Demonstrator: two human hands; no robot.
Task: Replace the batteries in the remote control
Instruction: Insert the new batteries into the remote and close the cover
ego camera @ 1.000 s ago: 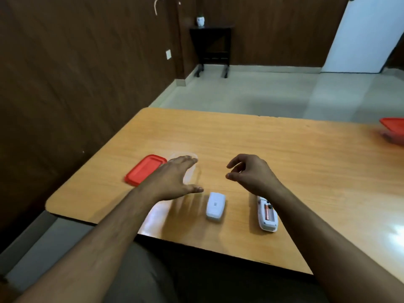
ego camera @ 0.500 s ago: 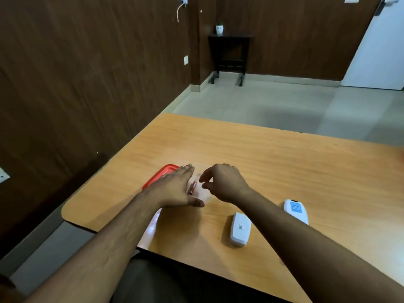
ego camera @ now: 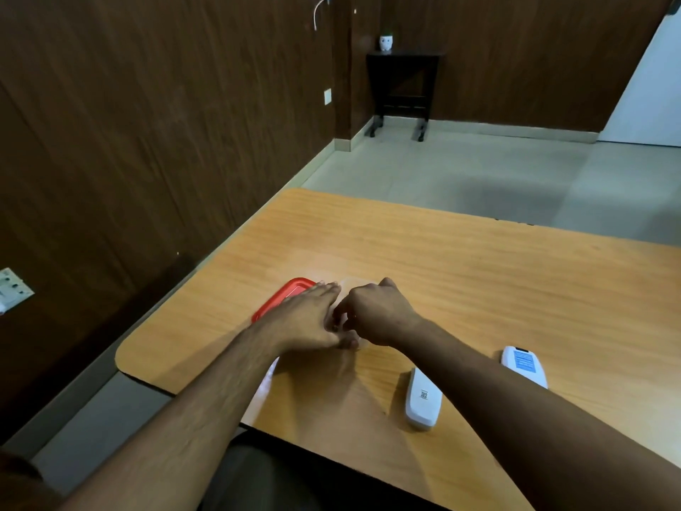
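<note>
Both hands met at frame centre over a clear container (ego camera: 353,285), barely visible on the wooden table (ego camera: 479,274). Our left hand (ego camera: 306,319) lay flat, fingers together and extended, covering part of the red lid (ego camera: 283,295) just left of it. Our right hand (ego camera: 376,311) was curled, fingertips drawn toward the thumb; we couldn't tell whether it pinched anything. The remote (ego camera: 525,365) sat lower right, mostly hidden by our right forearm. Its battery cover (ego camera: 423,398) lay lower centre, well apart from both hands.
</note>
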